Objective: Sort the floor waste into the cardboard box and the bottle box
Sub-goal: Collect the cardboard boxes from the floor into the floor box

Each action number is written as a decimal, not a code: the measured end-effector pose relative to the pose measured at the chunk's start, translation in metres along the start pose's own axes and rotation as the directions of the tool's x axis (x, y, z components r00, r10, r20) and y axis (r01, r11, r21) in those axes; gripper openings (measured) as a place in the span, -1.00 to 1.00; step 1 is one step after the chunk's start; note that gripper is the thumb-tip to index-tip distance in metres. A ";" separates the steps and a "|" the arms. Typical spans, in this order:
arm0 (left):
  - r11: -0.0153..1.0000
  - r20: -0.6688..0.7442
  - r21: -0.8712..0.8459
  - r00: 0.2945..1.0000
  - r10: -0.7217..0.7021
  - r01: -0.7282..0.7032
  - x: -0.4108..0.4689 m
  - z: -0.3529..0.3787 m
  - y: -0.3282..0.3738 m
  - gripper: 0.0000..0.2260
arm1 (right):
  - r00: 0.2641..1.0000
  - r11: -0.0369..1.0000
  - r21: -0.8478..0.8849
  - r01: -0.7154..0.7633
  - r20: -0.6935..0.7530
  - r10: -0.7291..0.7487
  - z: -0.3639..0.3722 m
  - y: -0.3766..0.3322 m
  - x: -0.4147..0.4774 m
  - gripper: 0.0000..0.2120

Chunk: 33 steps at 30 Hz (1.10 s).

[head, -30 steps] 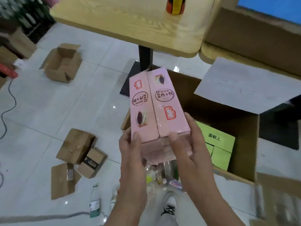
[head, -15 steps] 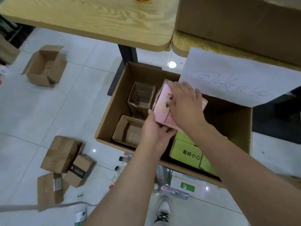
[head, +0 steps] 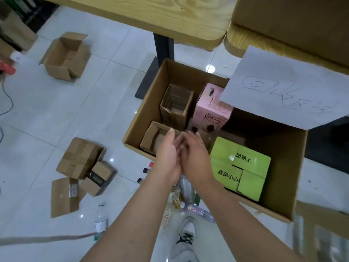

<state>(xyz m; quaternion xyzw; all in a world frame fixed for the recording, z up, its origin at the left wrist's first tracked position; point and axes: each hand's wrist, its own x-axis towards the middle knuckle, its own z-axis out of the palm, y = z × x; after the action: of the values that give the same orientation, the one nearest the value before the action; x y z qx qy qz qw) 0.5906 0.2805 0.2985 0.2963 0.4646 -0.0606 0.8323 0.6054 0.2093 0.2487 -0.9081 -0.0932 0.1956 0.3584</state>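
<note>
The big cardboard box (head: 151, 95) stands open on the floor under the table. Inside it the pink carton (head: 212, 108) leans at the back, beside two small brown boxes (head: 176, 104) and a green box (head: 240, 167). My left hand (head: 168, 157) and my right hand (head: 194, 154) hover together over the box's front edge, palms facing, fingers straight, holding nothing. On the floor to the left lie several small cardboard boxes (head: 81, 157), an open box (head: 66, 57) and a plastic bottle (head: 101, 220). More bottles (head: 186, 190) lie below my wrists.
A wooden table (head: 170, 17) on a black leg (head: 163, 50) overhangs the box. A white paper sign (head: 287, 87) hangs over the box's right rear. My shoe (head: 186, 235) is at the bottom. A grey cable (head: 47, 238) crosses the floor at lower left.
Both hands carried the pink carton into the big box, set it down at the back and let go. They have drawn back toward the front edge, empty.
</note>
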 end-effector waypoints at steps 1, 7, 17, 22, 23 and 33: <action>1.000 0.014 -0.003 1.000 0.021 -0.021 -0.004 -0.005 -0.001 -0.63 | 1.000 1.000 0.028 0.001 -0.010 0.000 0.003 -0.002 -0.003 -0.57; 0.983 -0.040 -0.097 0.988 0.151 -0.154 -0.057 -0.097 -0.005 -0.70 | 0.995 0.975 0.221 0.013 0.098 -0.035 0.043 -0.040 -0.072 -0.65; 0.954 -0.450 -0.069 0.863 0.231 -0.291 -0.142 -0.331 -0.036 -0.73 | 0.910 0.969 0.244 -0.028 0.407 -0.077 0.202 -0.112 -0.213 -0.63; 0.971 -0.615 0.056 0.758 0.219 -0.234 -0.197 -0.464 -0.069 -0.71 | 0.815 0.981 0.143 -0.135 0.578 0.028 0.294 -0.119 -0.290 -0.59; 0.976 -0.632 0.067 0.748 0.203 -0.209 -0.209 -0.490 -0.080 -0.68 | 0.802 0.987 0.094 -0.129 0.595 0.048 0.311 -0.117 -0.306 -0.60; 0.995 -0.653 -0.053 0.751 -0.102 0.090 -0.308 -0.692 -0.231 -0.70 | 0.552 0.876 -0.462 0.136 0.769 0.321 0.423 -0.074 -0.474 -0.57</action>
<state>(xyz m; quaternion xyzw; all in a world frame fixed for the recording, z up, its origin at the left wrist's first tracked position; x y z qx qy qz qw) -0.1793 0.4185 0.1757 0.2668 0.7412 0.0084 0.6159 -0.0052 0.3762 0.1544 -0.7692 -0.2453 0.5893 0.0286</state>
